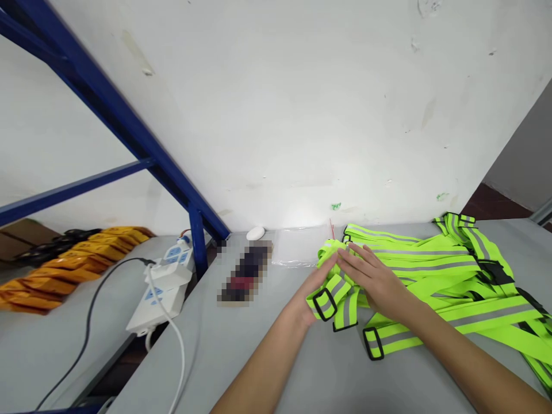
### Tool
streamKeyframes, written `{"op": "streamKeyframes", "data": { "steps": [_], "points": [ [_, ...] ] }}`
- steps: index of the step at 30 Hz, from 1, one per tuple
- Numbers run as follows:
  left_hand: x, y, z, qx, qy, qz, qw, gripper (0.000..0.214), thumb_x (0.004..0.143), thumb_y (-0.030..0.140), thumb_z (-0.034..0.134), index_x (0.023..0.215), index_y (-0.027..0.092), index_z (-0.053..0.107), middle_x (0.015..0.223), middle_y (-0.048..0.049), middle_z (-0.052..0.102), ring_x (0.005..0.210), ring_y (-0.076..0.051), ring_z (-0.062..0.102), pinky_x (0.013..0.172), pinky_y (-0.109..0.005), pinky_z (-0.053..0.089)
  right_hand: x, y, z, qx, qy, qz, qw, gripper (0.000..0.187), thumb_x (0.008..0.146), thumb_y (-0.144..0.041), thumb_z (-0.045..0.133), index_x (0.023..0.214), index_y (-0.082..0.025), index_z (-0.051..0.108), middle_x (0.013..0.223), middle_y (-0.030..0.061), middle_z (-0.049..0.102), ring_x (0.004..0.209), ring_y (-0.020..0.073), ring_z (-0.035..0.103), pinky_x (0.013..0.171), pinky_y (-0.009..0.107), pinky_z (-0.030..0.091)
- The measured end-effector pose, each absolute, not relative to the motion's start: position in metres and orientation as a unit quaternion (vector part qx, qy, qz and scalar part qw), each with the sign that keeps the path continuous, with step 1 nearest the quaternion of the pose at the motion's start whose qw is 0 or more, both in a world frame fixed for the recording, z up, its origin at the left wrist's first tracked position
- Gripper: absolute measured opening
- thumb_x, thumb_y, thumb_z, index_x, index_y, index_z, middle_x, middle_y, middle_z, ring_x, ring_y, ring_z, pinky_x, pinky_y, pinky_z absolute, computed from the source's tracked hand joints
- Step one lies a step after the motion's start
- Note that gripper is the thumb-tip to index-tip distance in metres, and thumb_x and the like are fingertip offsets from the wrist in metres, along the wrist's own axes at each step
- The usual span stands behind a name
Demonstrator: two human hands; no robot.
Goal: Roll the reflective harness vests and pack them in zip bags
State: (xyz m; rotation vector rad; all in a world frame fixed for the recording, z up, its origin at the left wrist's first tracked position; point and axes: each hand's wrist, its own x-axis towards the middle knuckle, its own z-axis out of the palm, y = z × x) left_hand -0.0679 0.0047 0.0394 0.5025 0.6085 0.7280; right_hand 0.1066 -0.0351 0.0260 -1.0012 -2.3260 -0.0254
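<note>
A bunched neon-yellow reflective strap [340, 282] with grey stripes and black slider buckles sits between my hands, above the grey tabletop. My left hand [308, 290] is closed around its left side, fingers partly hidden behind the fabric. From the right, my right hand [382, 282] presses against the same bundle, its fingers straight and close together and its thumb out of sight. One black buckle [325, 305] hangs at the front of the bundle. Beside and under my right forearm lies a loose pile of similar straps [435, 267], with another buckle [373, 344] at its near end.
Clear plastic bags [299, 247] and a white oval object [256, 233] lie against the wall. A pixelated dark item [244, 275] is nearby. Left are a blue metal frame [172, 184], a white power strip [159, 299] with cables, and a row of orange packets [73, 267].
</note>
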Motion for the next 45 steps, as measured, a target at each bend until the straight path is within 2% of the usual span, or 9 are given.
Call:
{"op": "streamKeyframes", "data": {
  "steps": [3,6,12,19,23,29,36,42,45],
  "points": [
    [-0.070,0.008,0.041,0.306,0.358,0.357,0.807,0.036,0.083,0.033,0.067,0.114,0.014,0.064,0.098,-0.0072,0.074,0.093,-0.025,0.070,0.084,-0.032,0.054,0.099,-0.048,0.034,-0.405,-0.837,0.161,0.333,0.083,0.081,-0.008,0.047,0.153,-0.023,0.010,0.160,0.0072,0.011,0.147,0.0263,0.010,0.116,0.054,0.020],
    [-0.075,0.007,0.042,0.350,0.380,0.345,0.784,0.041,0.076,0.032,0.075,0.112,0.015,0.065,0.101,-0.0108,0.074,0.088,-0.026,0.071,0.078,-0.035,0.056,0.099,-0.051,0.038,-0.493,-0.687,0.292,0.447,0.081,0.088,-0.027,0.054,0.153,-0.029,0.005,0.161,0.0060,0.007,0.146,0.0252,0.017,0.114,0.049,0.030],
    [-0.070,-0.005,0.041,0.376,0.352,0.317,0.797,0.046,0.071,0.031,0.079,0.113,0.016,0.065,0.103,-0.0106,0.074,0.089,-0.027,0.071,0.077,-0.034,0.055,0.119,-0.038,0.054,-0.498,-0.613,0.515,0.333,0.045,0.084,-0.042,0.062,0.126,-0.027,0.061,0.125,0.0033,0.065,0.112,0.0286,0.061,0.097,0.044,0.047],
    [-0.060,-0.008,0.037,0.273,0.204,0.355,0.870,0.066,0.078,0.062,0.063,0.126,0.017,0.057,0.121,-0.0140,0.066,0.116,-0.032,0.059,0.098,-0.045,0.046,0.118,-0.039,0.060,-0.594,-0.615,0.294,0.427,0.031,0.082,-0.038,0.064,0.110,-0.026,0.070,0.104,0.0022,0.074,0.098,0.0290,0.066,0.086,0.041,0.051],
    [-0.047,-0.015,0.031,0.317,0.240,0.373,0.838,0.053,0.077,0.045,0.073,0.121,0.019,0.058,0.117,-0.0117,0.067,0.109,-0.029,0.063,0.093,-0.045,0.050,0.117,-0.038,0.049,-0.621,-0.622,0.144,0.456,0.034,0.087,-0.036,0.058,0.119,-0.026,0.065,0.107,0.0037,0.073,0.098,0.0263,0.067,0.082,0.037,0.053],
    [-0.024,-0.021,0.030,0.240,0.369,0.475,0.762,0.030,0.085,0.037,0.064,0.110,0.020,0.064,0.107,-0.0063,0.071,0.097,-0.022,0.068,0.081,-0.034,0.056,0.108,-0.039,0.031,-0.550,-0.722,-0.032,0.418,0.041,0.090,-0.018,0.049,0.129,-0.025,0.058,0.120,0.0035,0.068,0.101,0.0224,0.064,0.083,0.036,0.054],
    [-0.040,-0.015,0.034,0.191,0.278,0.504,0.795,0.039,0.086,0.037,0.056,0.124,0.026,0.062,0.120,-0.0042,0.068,0.121,-0.023,0.056,0.098,-0.032,0.049,0.081,-0.045,0.035,-0.526,-0.766,-0.151,0.337,0.055,0.090,-0.006,0.039,0.139,-0.029,0.048,0.143,-0.0039,0.048,0.122,0.0278,0.051,0.090,0.043,0.051],
    [-0.050,-0.017,0.044,0.186,0.241,0.545,0.781,0.059,0.087,0.063,0.043,0.130,0.024,0.057,0.131,-0.0063,0.061,0.130,-0.025,0.048,0.108,-0.037,0.040,0.058,-0.049,0.030,-0.529,-0.785,-0.137,0.293,0.063,0.088,-0.007,0.039,0.149,-0.018,0.029,0.153,0.0060,0.033,0.139,0.0336,0.032,0.099,0.051,0.045],
    [-0.048,-0.018,0.042,0.217,0.275,0.540,0.765,0.066,0.081,0.067,0.052,0.129,0.021,0.058,0.132,-0.0087,0.060,0.130,-0.025,0.048,0.107,-0.035,0.041,0.053,-0.052,0.028,-0.539,-0.784,-0.115,0.287,0.065,0.085,-0.007,0.040,0.149,-0.009,0.028,0.153,0.0144,0.030,0.142,0.0360,0.025,0.103,0.054,0.040]
  ]
}}
